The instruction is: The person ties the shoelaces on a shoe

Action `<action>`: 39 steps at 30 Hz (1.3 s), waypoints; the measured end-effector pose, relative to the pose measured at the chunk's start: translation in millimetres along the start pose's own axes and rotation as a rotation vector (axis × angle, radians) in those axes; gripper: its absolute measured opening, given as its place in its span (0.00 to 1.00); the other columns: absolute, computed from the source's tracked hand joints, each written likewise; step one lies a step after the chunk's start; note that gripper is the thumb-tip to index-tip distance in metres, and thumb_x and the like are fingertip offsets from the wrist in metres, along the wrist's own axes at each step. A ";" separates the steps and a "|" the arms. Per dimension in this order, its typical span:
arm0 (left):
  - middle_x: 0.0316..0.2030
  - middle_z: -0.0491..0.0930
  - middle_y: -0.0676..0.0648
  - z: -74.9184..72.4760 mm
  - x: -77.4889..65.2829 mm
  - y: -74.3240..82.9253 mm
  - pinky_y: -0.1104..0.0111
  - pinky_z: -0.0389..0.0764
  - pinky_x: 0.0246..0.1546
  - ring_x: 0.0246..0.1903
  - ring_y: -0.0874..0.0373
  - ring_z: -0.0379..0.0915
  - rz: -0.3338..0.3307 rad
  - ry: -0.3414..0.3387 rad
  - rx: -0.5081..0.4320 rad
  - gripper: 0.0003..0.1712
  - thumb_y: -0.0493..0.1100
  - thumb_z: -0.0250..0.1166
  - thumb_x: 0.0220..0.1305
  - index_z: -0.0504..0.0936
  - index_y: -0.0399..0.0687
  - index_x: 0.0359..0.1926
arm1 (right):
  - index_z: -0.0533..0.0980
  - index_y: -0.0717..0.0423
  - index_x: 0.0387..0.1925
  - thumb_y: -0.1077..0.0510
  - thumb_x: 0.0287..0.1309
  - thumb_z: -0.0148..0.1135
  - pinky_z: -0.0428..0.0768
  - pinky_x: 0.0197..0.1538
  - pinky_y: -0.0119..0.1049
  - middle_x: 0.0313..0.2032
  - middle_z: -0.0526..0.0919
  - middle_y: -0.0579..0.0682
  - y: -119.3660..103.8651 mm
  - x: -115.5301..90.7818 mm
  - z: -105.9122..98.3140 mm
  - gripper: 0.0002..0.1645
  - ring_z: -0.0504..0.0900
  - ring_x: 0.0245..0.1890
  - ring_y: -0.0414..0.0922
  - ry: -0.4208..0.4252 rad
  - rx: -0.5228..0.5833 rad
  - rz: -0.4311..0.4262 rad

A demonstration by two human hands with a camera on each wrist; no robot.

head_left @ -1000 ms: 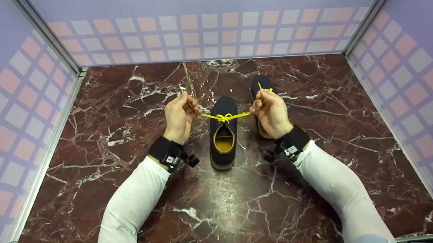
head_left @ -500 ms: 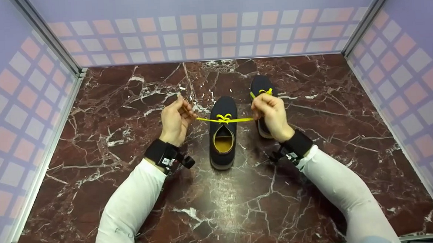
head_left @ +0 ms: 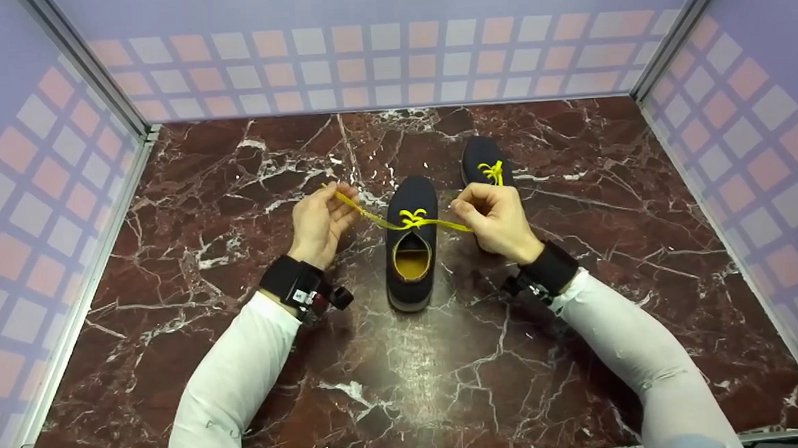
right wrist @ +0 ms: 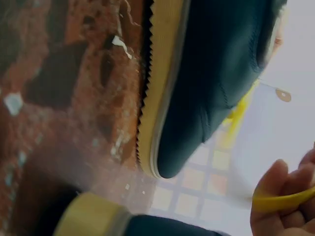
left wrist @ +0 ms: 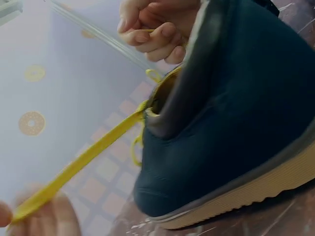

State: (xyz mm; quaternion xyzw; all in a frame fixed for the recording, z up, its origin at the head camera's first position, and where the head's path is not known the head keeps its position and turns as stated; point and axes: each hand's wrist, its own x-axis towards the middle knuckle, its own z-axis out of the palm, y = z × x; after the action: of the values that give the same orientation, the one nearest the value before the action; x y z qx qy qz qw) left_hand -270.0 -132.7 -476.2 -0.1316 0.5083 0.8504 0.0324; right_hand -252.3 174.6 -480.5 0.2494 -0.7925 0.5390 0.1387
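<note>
A dark navy shoe (head_left: 412, 194) with a yellow lining stands upright in the middle of the table, toe pointing away from me. Its yellow shoelace (head_left: 370, 216) is threaded near the tongue, with an end running out to each side. To the left of the shoe, my left hand (head_left: 318, 227) pinches one end between thumb and fingers. The other end goes to my right hand (head_left: 498, 220), whose curled fingers hold it on the right; the right wrist view shows the yellow lace (right wrist: 283, 202) crossing those fingers. Both lace ends sag slightly in the head view.
A second dark shoe (head_left: 480, 151) with a tied yellow bow stands behind my right hand, partly covered by it. The table (head_left: 193, 344) has a dark red marbled top. Lilac walls with pink and white squares (head_left: 388, 78) enclose its back and sides.
Both hands have come lower and nearer to me, the left also slightly leftward. The lace, stretched straight before, now sags. The second shoe's bow has come out from behind my right hand.
</note>
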 end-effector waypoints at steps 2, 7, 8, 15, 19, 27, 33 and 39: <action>0.66 0.84 0.34 0.5 -0.8 3.5 0.55 0.84 0.73 0.60 0.47 0.85 0.072 -0.006 0.213 0.24 0.43 0.60 0.86 0.76 0.33 0.73 | 0.89 0.61 0.31 0.65 0.66 0.70 0.67 0.27 0.23 0.22 0.84 0.47 -1.5 1.4 -2.0 0.07 0.73 0.20 0.31 -0.008 -0.019 -0.003; 0.79 0.75 0.32 4.5 -5.1 6.5 0.45 0.65 0.87 0.79 0.38 0.71 0.410 -0.136 0.918 0.37 0.45 0.70 0.73 0.75 0.34 0.78 | 0.91 0.57 0.36 0.64 0.64 0.72 0.77 0.32 0.28 0.31 0.94 0.52 -5.1 3.4 -1.3 0.04 0.81 0.24 0.37 -0.097 -0.177 0.025; 0.76 0.79 0.33 6.1 -6.6 5.9 0.45 0.66 0.86 0.78 0.37 0.73 0.463 -0.194 1.014 0.35 0.45 0.71 0.71 0.79 0.34 0.74 | 0.91 0.57 0.38 0.64 0.64 0.72 0.81 0.33 0.30 0.34 0.95 0.52 -5.3 3.6 0.0 0.04 0.83 0.25 0.39 -0.121 -0.213 0.036; 0.53 0.95 0.42 18.1 -19.9 -4.8 0.46 0.84 0.64 0.55 0.41 0.90 0.537 -0.472 1.375 0.18 0.49 0.75 0.70 0.95 0.47 0.55 | 0.90 0.63 0.51 0.62 0.64 0.70 0.93 0.43 0.48 0.42 0.97 0.58 4.1 2.2 16.4 0.16 0.96 0.35 0.51 -0.245 -0.361 0.082; 0.45 0.97 0.46 20.7 -26.5 -6.3 0.50 0.87 0.54 0.46 0.46 0.93 0.521 -0.469 1.417 0.13 0.49 0.75 0.71 0.97 0.50 0.50 | 0.91 0.63 0.50 0.60 0.64 0.70 0.93 0.42 0.47 0.38 0.97 0.58 5.2 1.5 21.2 0.16 0.96 0.34 0.50 -0.264 -0.382 0.107; 0.41 0.97 0.44 19.7 -31.7 -1.4 0.47 0.89 0.48 0.41 0.43 0.92 0.529 -0.481 1.455 0.10 0.45 0.74 0.70 0.98 0.47 0.44 | 0.93 0.59 0.41 0.60 0.62 0.73 0.84 0.33 0.36 0.31 0.96 0.53 8.5 0.3 20.2 0.09 0.91 0.26 0.44 -0.245 -0.374 0.056; 0.38 0.95 0.45 16.3 -31.1 4.2 0.57 0.86 0.44 0.37 0.50 0.88 0.439 -0.538 1.389 0.12 0.46 0.70 0.71 0.97 0.45 0.42 | 0.94 0.54 0.36 0.59 0.62 0.74 0.79 0.31 0.31 0.28 0.95 0.47 16.2 -0.2 19.3 0.06 0.88 0.24 0.38 -0.242 -0.348 0.028; 0.37 0.92 0.46 14.8 -25.9 4.7 0.74 0.77 0.37 0.33 0.65 0.79 0.233 -0.677 1.036 0.12 0.40 0.69 0.77 0.93 0.35 0.47 | 0.94 0.54 0.35 0.60 0.61 0.75 0.77 0.32 0.29 0.28 0.95 0.48 7.7 -2.0 18.4 0.05 0.85 0.24 0.36 -0.263 -0.345 0.046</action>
State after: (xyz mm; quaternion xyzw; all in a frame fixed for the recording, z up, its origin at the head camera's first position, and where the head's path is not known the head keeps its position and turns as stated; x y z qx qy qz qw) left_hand -248.7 -120.0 -459.0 0.2341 0.8269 0.4863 0.1582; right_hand -253.9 160.3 -494.5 0.2718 -0.8898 0.3611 0.0626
